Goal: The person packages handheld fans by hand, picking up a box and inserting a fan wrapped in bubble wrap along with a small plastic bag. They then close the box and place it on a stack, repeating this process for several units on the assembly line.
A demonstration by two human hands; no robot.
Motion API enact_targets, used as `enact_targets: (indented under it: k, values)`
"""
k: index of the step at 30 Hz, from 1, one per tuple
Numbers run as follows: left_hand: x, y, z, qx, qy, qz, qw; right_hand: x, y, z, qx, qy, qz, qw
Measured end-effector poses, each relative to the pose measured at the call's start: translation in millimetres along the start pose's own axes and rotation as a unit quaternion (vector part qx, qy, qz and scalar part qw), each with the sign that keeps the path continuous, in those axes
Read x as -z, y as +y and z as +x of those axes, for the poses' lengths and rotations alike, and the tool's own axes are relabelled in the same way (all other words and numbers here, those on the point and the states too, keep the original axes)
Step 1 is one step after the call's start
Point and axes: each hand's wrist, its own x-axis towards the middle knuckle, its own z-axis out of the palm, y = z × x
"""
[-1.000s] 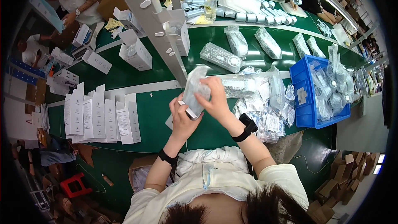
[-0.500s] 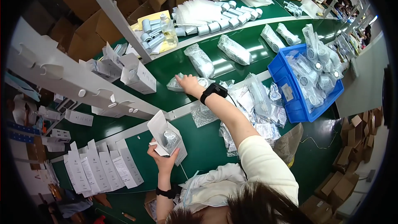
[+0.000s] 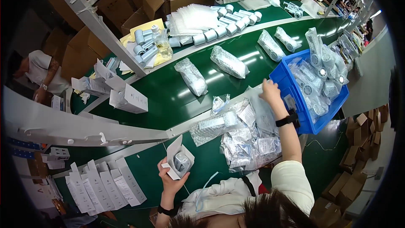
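Observation:
My left hand point(image 3: 171, 180) is closed around a white carton point(image 3: 171, 162) with its flaps up. A bubble-wrapped grey item point(image 3: 182, 161) stands inside the carton. My right hand point(image 3: 270, 91) hovers over clear plastic bags point(image 3: 262, 116) beside the left wall of a blue bin point(image 3: 289, 85). Its fingers are loosely bent and apart, with nothing visible in them. A bubble-wrapped cylinder point(image 3: 217, 126) lies on the near bench, left of a heap of small clear packets point(image 3: 240, 147).
Several wrapped items point(image 3: 230, 61) lie on the green belt point(image 3: 168, 109). Wrapped grey cylinders point(image 3: 322, 71) fill the bin. White cartons stand at left, both leaning in a row point(image 3: 101, 183) and open on the belt point(image 3: 130, 98). A metal post point(image 3: 107, 29) rises near them.
My right hand has moved right, from a wrapped item on the belt to beside the blue bin. A wrapped cylinder now lies on the near bench. My left hand still holds the carton.

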Motion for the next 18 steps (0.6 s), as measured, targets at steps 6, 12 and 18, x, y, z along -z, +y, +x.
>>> enact_targets:
  k: [6, 12, 18]
  values:
    - [-5, 8, 2, 0.028, -0.004, 0.009, 1.000, -17, -132, 125, 0.076, 0.207, -0.104, 0.970]
    - [-3, 3, 1, 0.056, 0.021, 0.006, 0.998, -13, -226, 147, 0.106, 0.055, 0.142, 0.983]
    - [-4, 2, 8, 0.053, 0.000, -0.007, 0.999, -18, -304, 76, 0.142, -0.062, 0.075, 0.985]
